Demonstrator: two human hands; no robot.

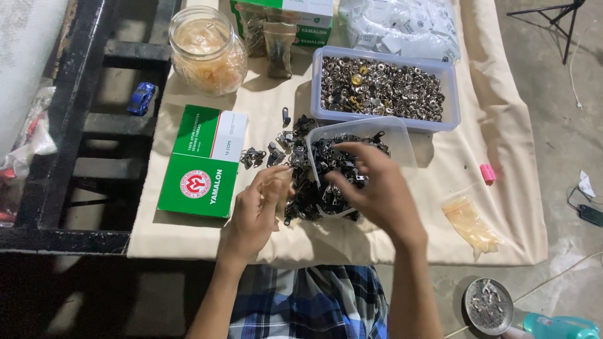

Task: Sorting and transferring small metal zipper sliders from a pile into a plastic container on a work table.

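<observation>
Cream cloth (188,235) covers the worktop, where the left hand (254,210) pinches a small dark clip and the right hand (370,185), fingers loosely spread, reaches into a tilted clear tub (396,135) of black clips (314,163), beyond which sits a tray of silver fasteners (380,88).
</observation>
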